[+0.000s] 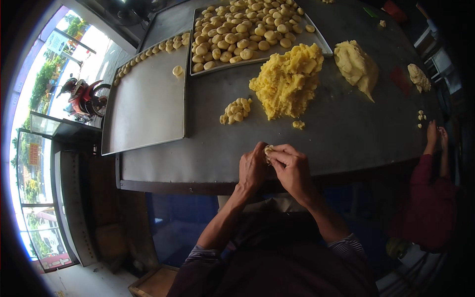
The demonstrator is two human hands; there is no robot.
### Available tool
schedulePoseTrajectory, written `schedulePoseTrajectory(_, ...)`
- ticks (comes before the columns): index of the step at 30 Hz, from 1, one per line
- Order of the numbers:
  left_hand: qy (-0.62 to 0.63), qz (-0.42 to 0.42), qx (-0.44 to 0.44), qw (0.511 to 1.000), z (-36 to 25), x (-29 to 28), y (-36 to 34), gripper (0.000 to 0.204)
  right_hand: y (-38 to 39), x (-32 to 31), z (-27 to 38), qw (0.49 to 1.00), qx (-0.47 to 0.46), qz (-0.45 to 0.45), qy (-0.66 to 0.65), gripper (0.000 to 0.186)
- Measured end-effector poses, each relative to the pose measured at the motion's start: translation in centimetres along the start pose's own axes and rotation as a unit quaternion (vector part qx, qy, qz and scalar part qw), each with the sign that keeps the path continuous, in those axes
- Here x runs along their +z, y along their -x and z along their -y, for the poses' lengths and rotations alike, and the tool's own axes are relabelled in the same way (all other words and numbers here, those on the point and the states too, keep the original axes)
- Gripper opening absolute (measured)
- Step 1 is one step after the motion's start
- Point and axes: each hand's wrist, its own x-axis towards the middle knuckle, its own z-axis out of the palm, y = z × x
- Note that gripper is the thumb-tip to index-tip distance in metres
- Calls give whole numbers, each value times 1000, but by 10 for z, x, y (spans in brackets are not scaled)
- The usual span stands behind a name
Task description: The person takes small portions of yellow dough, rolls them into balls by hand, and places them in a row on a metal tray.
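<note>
Above the near edge of the dark metal table point(217, 158), my left hand point(252, 167) and my right hand point(292, 169) come together around a small pale piece of dough point(268, 152). The fingers of both hands are closed on it, and part of it is hidden between them. Beyond my hands lies a tall, crumbly yellow mound of filling point(289, 79), with a small crumb of filling point(298, 124) at its near side. To its left sits a small heap of yellowish lumps point(235, 111). A smooth pale mass of dough point(355, 68) rests right of the mound.
A metal tray point(148, 111) at left holds a row of dough balls along its far edge. Behind, another tray point(316, 37) is full of dough balls. At right, a co-worker's hands point(437, 134) are near small dough pieces point(420, 117) and a dough lump point(419, 78).
</note>
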Motion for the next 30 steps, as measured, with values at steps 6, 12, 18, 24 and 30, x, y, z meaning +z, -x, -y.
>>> schedulePoseTrajectory(6,107,29,13,994,-13,-14,-4,22,-5,-2,3,1000,-16,-4,-2,19)
schedulePoseTrajectory(12,170,49,31,984,-8,-17,-7,26,-14,-7,-26,963,106,15,-246,36)
schedulePoseTrajectory(18,135,38,100,985,-9,-12,-10,25,-22,5,-37,992,89,40,-82,44)
schedulePoseTrajectory(24,157,30,91,983,-5,-10,-11,24,-23,-14,4,998,35,46,-9,44)
schedulePoseTrajectory(30,111,17,6,994,-9,-28,-9,20,-37,-28,-20,993,-35,-27,111,41)
